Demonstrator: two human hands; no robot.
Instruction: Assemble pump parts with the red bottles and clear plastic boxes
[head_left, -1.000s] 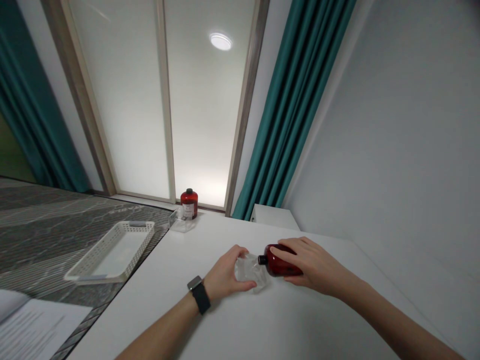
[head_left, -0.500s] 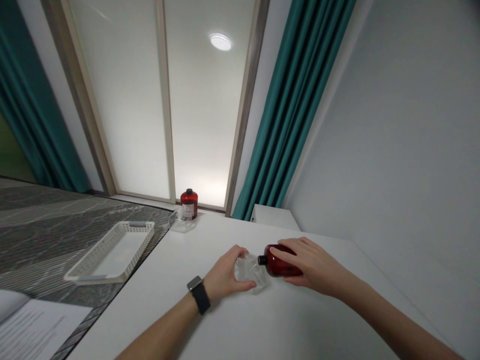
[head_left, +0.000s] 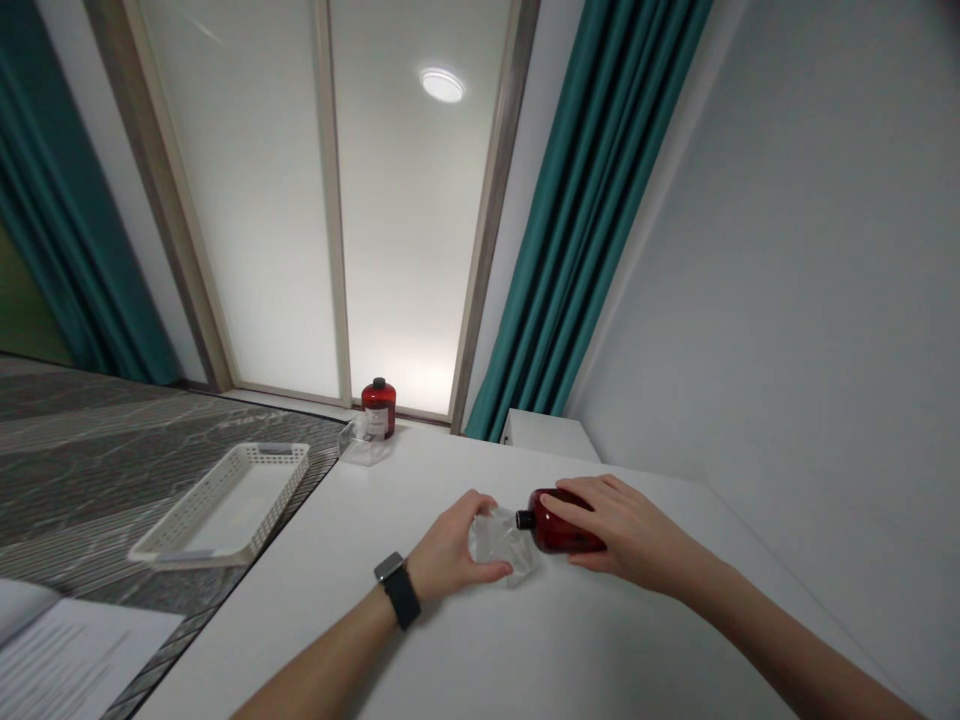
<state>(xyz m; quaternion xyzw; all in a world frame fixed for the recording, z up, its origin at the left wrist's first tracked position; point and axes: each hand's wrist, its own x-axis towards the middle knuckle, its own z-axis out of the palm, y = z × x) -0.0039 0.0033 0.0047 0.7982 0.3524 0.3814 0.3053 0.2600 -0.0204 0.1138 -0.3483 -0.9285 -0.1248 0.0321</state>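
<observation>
A dark red bottle (head_left: 559, 531) with a black cap lies on its side on the white table (head_left: 465, 650). My right hand (head_left: 622, 530) wraps over its body. The cap points left into a small clear plastic container (head_left: 501, 545), and my left hand (head_left: 450, 550) curls around that container with the thumb under its front. A dark watch sits on my left wrist.
A second red bottle (head_left: 379, 406) stands upright at the table's far edge beside a clear box (head_left: 360, 442). A white slotted tray (head_left: 229, 500) rests to the left on the dark marbled surface. Papers (head_left: 67, 655) lie at the lower left. Teal curtains flank the window.
</observation>
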